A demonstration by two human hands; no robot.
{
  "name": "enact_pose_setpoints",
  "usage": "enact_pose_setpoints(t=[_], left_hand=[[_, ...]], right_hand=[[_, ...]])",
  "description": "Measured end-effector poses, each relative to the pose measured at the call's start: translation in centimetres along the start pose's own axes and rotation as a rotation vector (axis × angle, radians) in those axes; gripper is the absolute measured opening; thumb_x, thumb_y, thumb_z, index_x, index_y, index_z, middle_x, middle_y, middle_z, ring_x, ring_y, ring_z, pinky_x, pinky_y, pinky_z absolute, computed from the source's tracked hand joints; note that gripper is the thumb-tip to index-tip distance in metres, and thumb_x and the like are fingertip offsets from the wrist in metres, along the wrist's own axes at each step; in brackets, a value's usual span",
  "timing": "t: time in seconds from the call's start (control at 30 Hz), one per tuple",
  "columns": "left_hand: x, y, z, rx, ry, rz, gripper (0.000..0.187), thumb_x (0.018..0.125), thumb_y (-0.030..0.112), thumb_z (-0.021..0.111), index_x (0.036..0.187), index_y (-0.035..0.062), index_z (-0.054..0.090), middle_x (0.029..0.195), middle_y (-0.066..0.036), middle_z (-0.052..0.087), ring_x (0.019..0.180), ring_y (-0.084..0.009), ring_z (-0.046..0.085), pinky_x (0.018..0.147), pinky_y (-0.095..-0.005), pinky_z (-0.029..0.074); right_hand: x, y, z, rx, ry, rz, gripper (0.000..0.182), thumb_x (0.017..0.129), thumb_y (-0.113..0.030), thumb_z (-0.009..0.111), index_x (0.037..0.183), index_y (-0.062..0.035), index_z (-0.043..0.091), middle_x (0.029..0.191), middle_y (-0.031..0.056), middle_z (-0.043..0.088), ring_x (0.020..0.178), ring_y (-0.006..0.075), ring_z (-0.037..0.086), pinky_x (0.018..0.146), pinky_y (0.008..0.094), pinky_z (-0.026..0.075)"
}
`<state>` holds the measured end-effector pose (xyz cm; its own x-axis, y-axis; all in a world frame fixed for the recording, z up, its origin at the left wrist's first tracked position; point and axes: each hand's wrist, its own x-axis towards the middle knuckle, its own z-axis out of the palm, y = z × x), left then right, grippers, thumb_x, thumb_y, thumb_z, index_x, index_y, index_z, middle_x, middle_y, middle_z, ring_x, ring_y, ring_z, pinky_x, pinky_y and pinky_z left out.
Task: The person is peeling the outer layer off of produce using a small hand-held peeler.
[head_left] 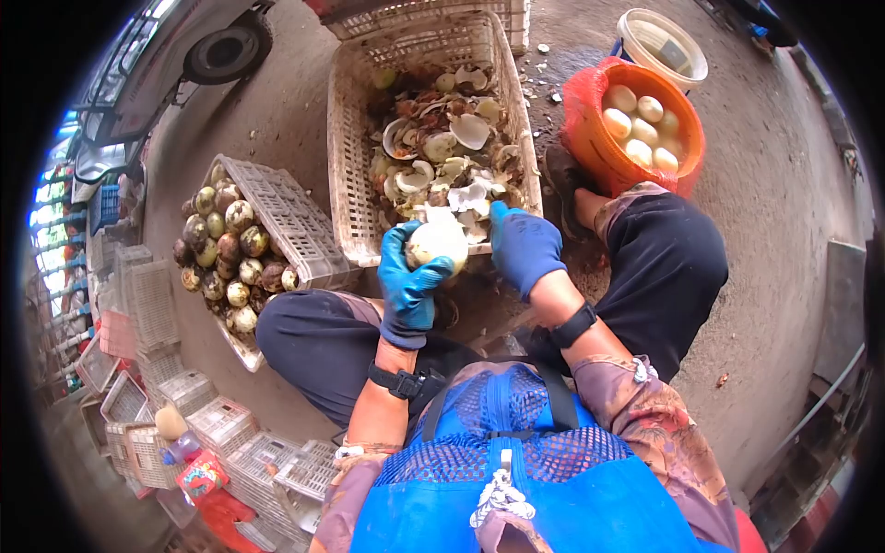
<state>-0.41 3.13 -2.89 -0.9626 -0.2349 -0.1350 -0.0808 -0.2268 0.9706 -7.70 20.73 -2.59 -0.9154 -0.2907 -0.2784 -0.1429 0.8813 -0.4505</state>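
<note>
My left hand (411, 281), in a blue-green work glove, is closed around a whitish round fruit-like ball (437, 243) with a brown-stained patch. Close by on the right, my right hand (524, 244) wears a blue glove with its fingers curled; whatever they may hold is hidden. Both hands are over the near edge of a dirty white plastic crate (343, 175). Inside it lie broken white shell-like pieces (469, 132) and brown scraps.
A tipped crate (286, 217) at left holds many green-brown mottled balls (239, 217). At right, an orange bucket (680, 175) with red netting contains several whitish balls (643, 129); a white bucket (662, 46) stands behind. Stacked crates (221, 424) fill the lower left, a vehicle wheel (226, 52) the upper left.
</note>
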Motion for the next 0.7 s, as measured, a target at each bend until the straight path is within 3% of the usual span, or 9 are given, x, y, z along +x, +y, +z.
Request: enact_pose_setpoints(t=[0.03, 0.07, 0.2, 0.3, 0.37, 0.43, 0.53, 0.6, 0.7], left_hand=[[0.2, 0.4, 0.3, -0.070, -0.002, -0.001, 0.056, 0.077, 0.017, 0.073, 0.125, 0.0041, 0.049, 0.116, -0.010, 0.058, 0.106, -0.0229, 0.061, 0.088, -0.0431, 0.056], [0.1, 1.3, 0.5, -0.277, -0.047, -0.112, 0.059, 0.078, 0.016, 0.075, 0.129, 0.0043, 0.048, 0.118, -0.010, 0.058, 0.108, -0.0219, 0.060, 0.093, -0.0409, 0.054], [0.4, 0.7, 0.4, -0.588, 0.012, -0.160, 0.056, 0.090, 0.030, 0.065, 0.136, 0.0061, 0.047, 0.126, -0.010, 0.058, 0.114, -0.0279, 0.058, 0.094, -0.0470, 0.052], [0.4, -0.6, -0.3, -0.754, 0.076, -0.330, 0.061, 0.091, 0.039, 0.065, 0.138, 0.0054, 0.045, 0.132, -0.014, 0.056, 0.118, -0.0364, 0.056, 0.092, -0.0526, 0.053], [0.2, 0.2, 1.6, -0.819, 0.096, -0.364, 0.049, 0.094, 0.036, 0.062, 0.133, 0.0068, 0.051, 0.126, -0.012, 0.059, 0.107, -0.0294, 0.061, 0.087, -0.0447, 0.054], [-0.2, 0.2, 2.2, -0.782, 0.066, -0.401, 0.045, 0.096, 0.035, 0.060, 0.131, 0.0074, 0.054, 0.122, -0.010, 0.061, 0.100, -0.0252, 0.062, 0.084, -0.0400, 0.054], [0.4, 0.8, 2.3, -0.399, 0.047, -0.181, 0.039, 0.097, 0.029, 0.057, 0.128, 0.0065, 0.055, 0.115, -0.006, 0.062, 0.094, -0.0181, 0.060, 0.085, -0.0330, 0.051], [0.6, 1.1, 1.6, -0.101, 0.037, -0.031, 0.044, 0.094, 0.028, 0.057, 0.130, 0.0043, 0.052, 0.118, -0.008, 0.060, 0.100, -0.0187, 0.060, 0.090, -0.0321, 0.050], [1.3, 2.9, 1.5, -0.192, -0.221, -0.011, 0.054, 0.091, 0.031, 0.061, 0.135, 0.0022, 0.048, 0.121, -0.011, 0.058, 0.107, -0.0209, 0.059, 0.096, -0.0334, 0.049]], right_hand=[[0.1, 0.7, 0.2, 0.080, 0.039, 0.049, 0.026, 0.089, -0.025, 0.056, 0.106, -0.0069, 0.064, 0.094, 0.0198, 0.071, 0.084, 0.0372, 0.069, 0.068, 0.0440, 0.055], [-0.2, 0.9, 0.7, 0.296, 0.134, 0.038, 0.027, 0.092, -0.023, 0.055, 0.110, -0.0046, 0.063, 0.090, 0.0134, 0.072, 0.080, 0.0275, 0.070, 0.069, 0.0376, 0.054], [-2.0, -0.7, -0.2, 1.432, -0.179, 0.054, 0.031, 0.092, -0.016, 0.059, 0.120, -0.0037, 0.058, 0.099, 0.0001, 0.064, 0.086, 0.0075, 0.056, 0.077, 0.0266, 0.050], [-2.7, -1.5, 1.6, 1.532, -0.231, -0.100, 0.042, 0.089, -0.015, 0.063, 0.129, -0.0035, 0.055, 0.105, 0.0021, 0.065, 0.090, 0.0076, 0.057, 0.081, 0.0265, 0.050], [-3.6, -2.7, -0.4, 1.437, -0.191, -0.144, 0.067, 0.085, -0.018, 0.075, 0.142, -0.0019, 0.045, 0.125, 0.0061, 0.060, 0.110, 0.0132, 0.056, 0.095, 0.0301, 0.047], [-2.7, -3.2, 0.5, 1.361, -0.018, -0.215, 0.071, 0.084, -0.018, 0.076, 0.144, -0.0016, 0.042, 0.129, 0.0064, 0.058, 0.113, 0.0127, 0.054, 0.098, 0.0294, 0.046], [-2.6, -1.9, -0.7, 1.590, -0.264, -0.215, 0.077, 0.083, -0.020, 0.077, 0.147, -0.0023, 0.038, 0.131, 0.0060, 0.058, 0.115, 0.0124, 0.053, 0.100, 0.0296, 0.044], [-1.9, -1.2, -0.6, 1.409, -0.167, -0.321, 0.066, 0.083, -0.024, 0.077, 0.139, -0.0038, 0.048, 0.122, 0.0060, 0.063, 0.110, 0.0126, 0.056, 0.097, 0.0298, 0.045], [-1.9, -1.2, -3.0, 1.306, -0.195, -0.391, 0.054, 0.084, -0.027, 0.075, 0.131, -0.0060, 0.058, 0.116, 0.0040, 0.067, 0.106, 0.0112, 0.057, 0.096, 0.0301, 0.046]])
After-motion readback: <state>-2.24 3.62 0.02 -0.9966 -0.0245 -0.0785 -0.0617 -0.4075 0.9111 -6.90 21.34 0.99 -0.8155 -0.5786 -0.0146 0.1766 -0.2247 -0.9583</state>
